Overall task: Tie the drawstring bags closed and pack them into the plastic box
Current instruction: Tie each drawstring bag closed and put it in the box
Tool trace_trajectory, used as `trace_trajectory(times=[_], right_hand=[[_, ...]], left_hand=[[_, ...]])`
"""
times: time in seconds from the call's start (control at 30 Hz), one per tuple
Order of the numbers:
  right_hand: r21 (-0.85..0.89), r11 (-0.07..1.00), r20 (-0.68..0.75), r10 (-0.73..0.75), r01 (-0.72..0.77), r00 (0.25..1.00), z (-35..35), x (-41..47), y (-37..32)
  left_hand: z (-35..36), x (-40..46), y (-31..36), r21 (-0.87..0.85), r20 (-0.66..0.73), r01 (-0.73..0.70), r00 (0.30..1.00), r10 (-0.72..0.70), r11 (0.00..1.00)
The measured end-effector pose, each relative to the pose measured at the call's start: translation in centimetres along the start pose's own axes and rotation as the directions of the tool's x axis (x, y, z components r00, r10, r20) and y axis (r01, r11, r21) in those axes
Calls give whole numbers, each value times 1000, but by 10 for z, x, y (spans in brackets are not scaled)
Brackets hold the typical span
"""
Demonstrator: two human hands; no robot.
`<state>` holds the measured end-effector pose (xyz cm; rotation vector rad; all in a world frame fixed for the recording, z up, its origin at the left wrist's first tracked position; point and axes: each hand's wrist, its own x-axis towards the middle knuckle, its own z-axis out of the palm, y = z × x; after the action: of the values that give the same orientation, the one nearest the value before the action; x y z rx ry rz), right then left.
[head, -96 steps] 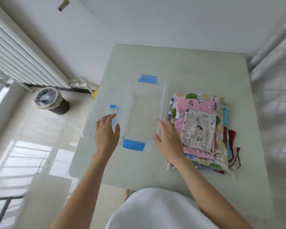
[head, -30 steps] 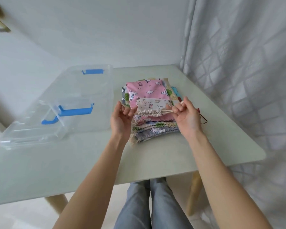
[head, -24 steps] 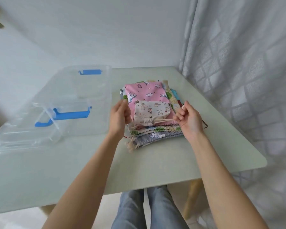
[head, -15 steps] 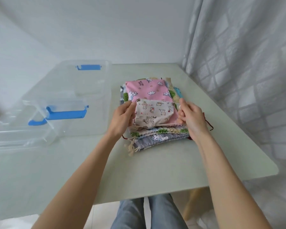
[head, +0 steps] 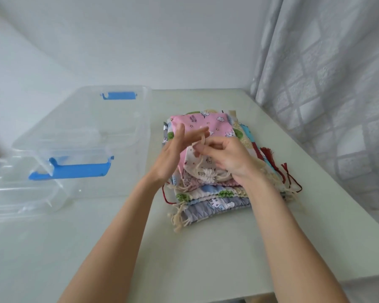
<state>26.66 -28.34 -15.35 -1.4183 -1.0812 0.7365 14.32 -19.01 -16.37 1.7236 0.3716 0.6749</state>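
A stack of printed drawstring bags (head: 217, 202) lies on the table, with a pink bag (head: 216, 122) near the top. On it sits a small cream bag with cartoon print (head: 207, 162), its mouth gathered toward me. My left hand (head: 175, 152) is raised over the stack with straight fingers, and the cream cord (head: 202, 138) is looped over them. My right hand (head: 227, 157) pinches that cord just above the bag. The clear plastic box (head: 143, 119) with blue latches stands open to the left of the stack.
The box's clear lid (head: 20, 193) lies at the near left, partly under the box. A grey curtain (head: 326, 84) hangs along the table's right edge. Red tasselled cords (head: 282, 171) trail from the stack's right side. Bare pale-green tabletop (head: 206, 248) lies in front of the stack.
My hands came together over the cream bag; the left hand opened with the cord looped over its fingers, and the right hand now pinches the cord. The bag's mouth is drawn tight.
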Motion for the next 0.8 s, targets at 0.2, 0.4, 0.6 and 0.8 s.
trace_trajectory(times=[0.2, 0.4, 0.6, 0.8], right_hand=[[23, 1000, 25, 1, -2, 1000, -17, -4, 5], [-44, 999, 73, 35, -32, 997, -14, -11, 9], [-9, 998, 10, 62, -62, 998, -14, -9, 16], [243, 969, -87, 66, -43, 994, -13, -6, 13]], left_hand=[[-7, -6, -4, -37, -45, 21, 999, -23, 999], [1, -12, -4, 102, -7, -25, 1000, 26, 994], [0, -11, -5, 101, -274, -69, 957, 94, 993], [12, -15, -4, 17, -65, 117, 991, -116, 993]])
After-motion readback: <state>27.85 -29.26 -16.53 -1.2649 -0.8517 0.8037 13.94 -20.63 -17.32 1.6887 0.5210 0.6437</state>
